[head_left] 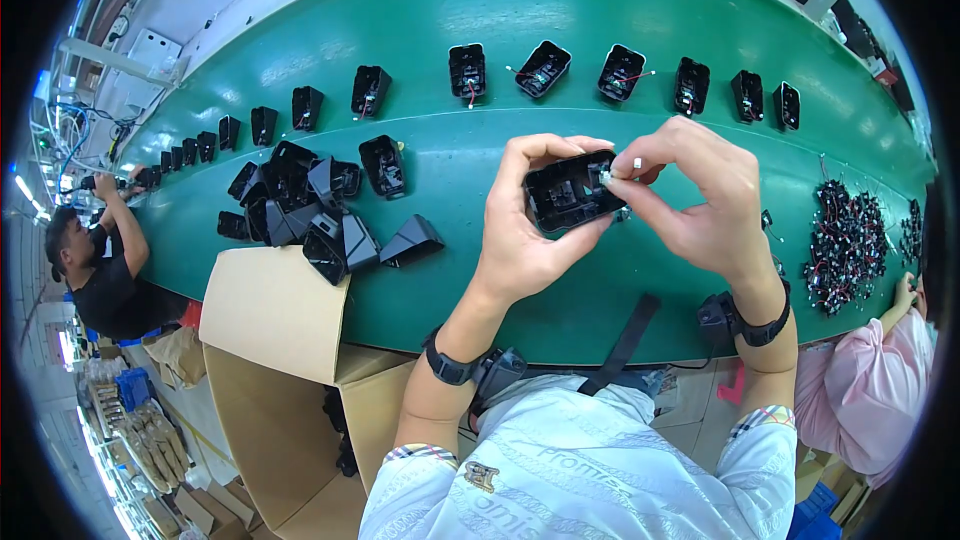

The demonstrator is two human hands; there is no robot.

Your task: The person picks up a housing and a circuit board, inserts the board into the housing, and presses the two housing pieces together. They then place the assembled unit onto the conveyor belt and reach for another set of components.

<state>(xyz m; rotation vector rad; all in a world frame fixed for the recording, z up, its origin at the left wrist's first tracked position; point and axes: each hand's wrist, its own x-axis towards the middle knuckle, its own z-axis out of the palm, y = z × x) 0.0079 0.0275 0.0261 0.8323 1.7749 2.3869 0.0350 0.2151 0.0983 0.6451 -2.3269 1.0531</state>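
Observation:
My left hand (515, 245) is closed around a black plastic housing (565, 195), an open box shape whose hollow side faces up. At the housing's right end, my right hand (705, 200) pinches a small part with a white connector (638, 164) between thumb and forefinger. The fingers cover most of this part, so its full shape is hidden. Both hands are raised over the green table (550, 315), near its front edge.
Black housings (545, 70) with wires stand in a long row behind my hands. More housings (290, 190) lie heaped at left, above an open cardboard box (275, 310). A pile of small wired parts (845, 245) lies at right. Co-workers sit at left (110, 260) and right (870, 380).

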